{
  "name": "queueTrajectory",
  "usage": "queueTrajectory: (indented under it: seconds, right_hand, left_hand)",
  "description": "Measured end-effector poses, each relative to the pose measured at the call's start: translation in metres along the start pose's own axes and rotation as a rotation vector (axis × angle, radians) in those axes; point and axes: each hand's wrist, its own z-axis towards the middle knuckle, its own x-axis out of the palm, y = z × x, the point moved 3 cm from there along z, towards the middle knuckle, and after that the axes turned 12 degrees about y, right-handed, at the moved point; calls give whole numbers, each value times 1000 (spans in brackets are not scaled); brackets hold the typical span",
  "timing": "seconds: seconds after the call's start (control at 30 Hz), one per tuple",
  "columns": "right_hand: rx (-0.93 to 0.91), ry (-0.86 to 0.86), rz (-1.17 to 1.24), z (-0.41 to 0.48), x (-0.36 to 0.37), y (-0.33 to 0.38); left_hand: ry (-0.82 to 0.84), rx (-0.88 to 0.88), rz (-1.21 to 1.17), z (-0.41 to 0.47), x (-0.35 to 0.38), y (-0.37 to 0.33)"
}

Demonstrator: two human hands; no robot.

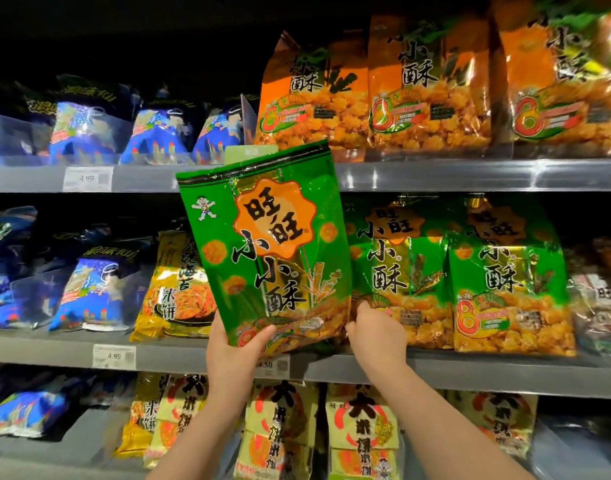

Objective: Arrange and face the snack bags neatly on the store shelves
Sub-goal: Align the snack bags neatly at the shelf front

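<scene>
The green bag (273, 244) is held up in front of the middle shelf (470, 372). It leans a little to the left with its print facing out, and its bottom edge sits just above the shelf lip. The left hand (235, 348) grips the lower left corner, thumb across the front and fingers hidden behind. The right hand (376, 330) is at the lower right edge, where the held bag overlaps the first of the shelved green bags (401, 271). Its fingers are tucked out of sight there, so I cannot tell whether they pinch the held bag or press the one behind it.

It looks like a puffed foil pillow bag: light, soft-walled, glossy and probably slippery, with brittle contents. It is best held by the bottom corners or side seams with light pressure, never squeezed across the belly. Held low like this, the top may flop.

The matching green bags stand upright in a row to the right. A yellow bag (179, 282) sits just left, and blue bags (96, 289) slump further along. Orange bags (428, 88) line the upper shelf (470, 174).
</scene>
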Motion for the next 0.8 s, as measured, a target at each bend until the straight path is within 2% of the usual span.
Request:
queueTrajectory:
  seconds: [0.33, 0.53, 0.8]
  right_hand:
    - [-71, 40, -96, 8, -3, 4]
    - [-67, 50, -35, 9, -1, 7]
    - [-14, 59, 55, -1, 7, -11]
  left_hand:
    - [-30, 20, 34, -3, -1, 0]
    - [-25, 15, 51, -2, -1, 1]
    - [146, -45, 18, 9, 8, 3]
